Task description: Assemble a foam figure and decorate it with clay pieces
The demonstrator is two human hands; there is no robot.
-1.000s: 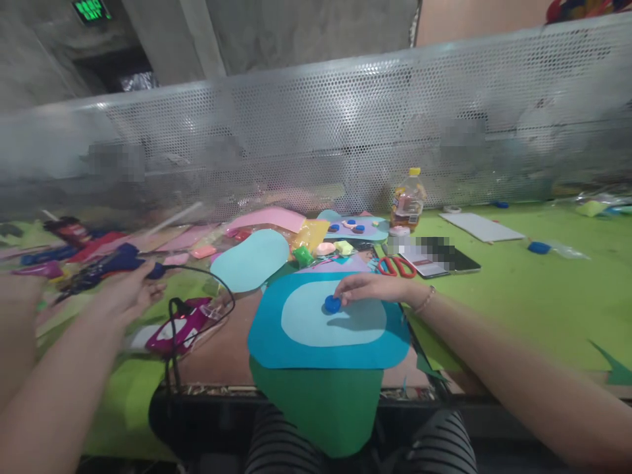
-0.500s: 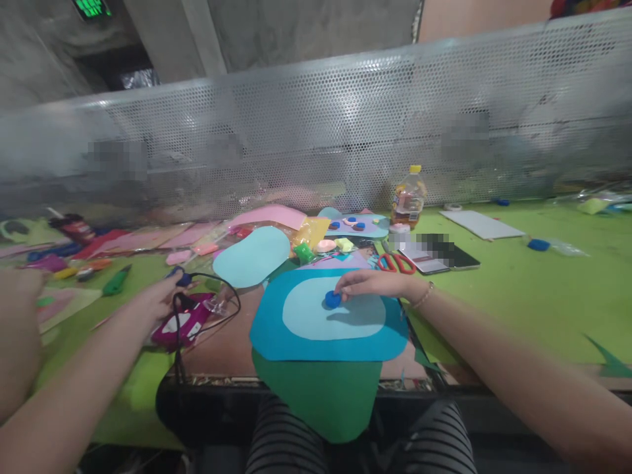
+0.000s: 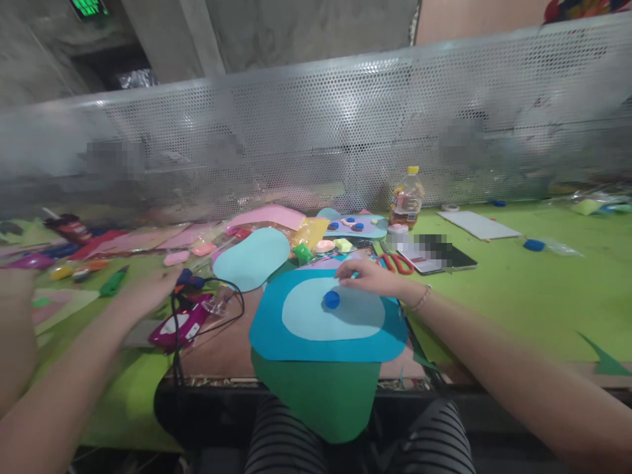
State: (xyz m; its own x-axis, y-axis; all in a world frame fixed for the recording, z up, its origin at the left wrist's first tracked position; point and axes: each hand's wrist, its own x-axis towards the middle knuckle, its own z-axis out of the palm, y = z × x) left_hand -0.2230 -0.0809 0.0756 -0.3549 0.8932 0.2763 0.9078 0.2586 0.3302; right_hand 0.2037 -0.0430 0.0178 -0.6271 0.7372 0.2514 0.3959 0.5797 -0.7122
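A dark blue rounded sheet carries a light blue oval, and a small blue round piece lies on the oval. My right hand hovers just beyond that piece with loosely spread fingers, touching nothing. My left hand is smeared by motion and sits beside the blue glue gun, whose black cord loops over a pink packet. Whether the fingers hold the gun is unclear. A green sheet hangs over the table edge under the blue one.
Another person's arm enters at the far left. Red scissors, a phone, a plastic bottle, a light blue cut-out and pink sheets lie behind. A perforated metal screen borders the green table.
My right hand has lifted off the small blue piece and drawn back a little. My left hand brought the glue gun down from the left to beside the pink packet.
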